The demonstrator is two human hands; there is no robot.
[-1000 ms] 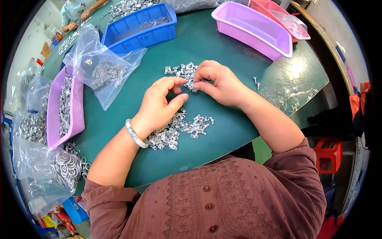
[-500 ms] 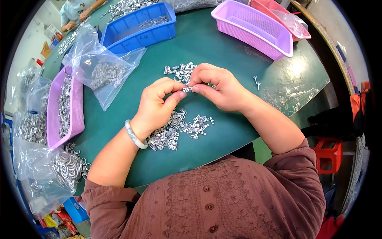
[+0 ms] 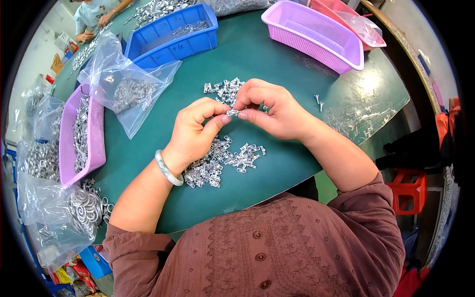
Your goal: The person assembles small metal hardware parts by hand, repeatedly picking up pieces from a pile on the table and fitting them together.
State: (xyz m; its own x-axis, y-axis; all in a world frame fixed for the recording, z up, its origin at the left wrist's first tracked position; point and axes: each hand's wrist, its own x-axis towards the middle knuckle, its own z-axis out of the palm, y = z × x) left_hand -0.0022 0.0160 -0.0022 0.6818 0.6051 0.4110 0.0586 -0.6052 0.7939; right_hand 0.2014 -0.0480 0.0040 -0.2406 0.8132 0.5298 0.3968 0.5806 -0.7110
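Between my two hands is a small silvery metal clasp (image 3: 233, 113), pinched at its left end by the thumb and forefinger of my left hand (image 3: 195, 126). My right hand (image 3: 274, 110) grips its other end with thumb and forefinger, the other fingers curled in. Just beyond my fingers lies a loose pile of similar metal pieces (image 3: 225, 90), partly covered by the right hand. Nearer to me, a larger heap of these pieces (image 3: 205, 168) spreads under and beside my left wrist. Both hands are held over the green tabletop (image 3: 287, 168).
A blue bin (image 3: 173, 49) and a purple basket (image 3: 316, 42) stand at the back. At left are a clear bag of small parts (image 3: 131, 94), another purple basket (image 3: 94, 143) and a bag of metal rings (image 3: 86, 210). A person (image 3: 94, 17) sits at the far left.
My hands stay almost in place. The fingers of my right hand have shifted slightly on the clasp, and the clasp has tilted a little.
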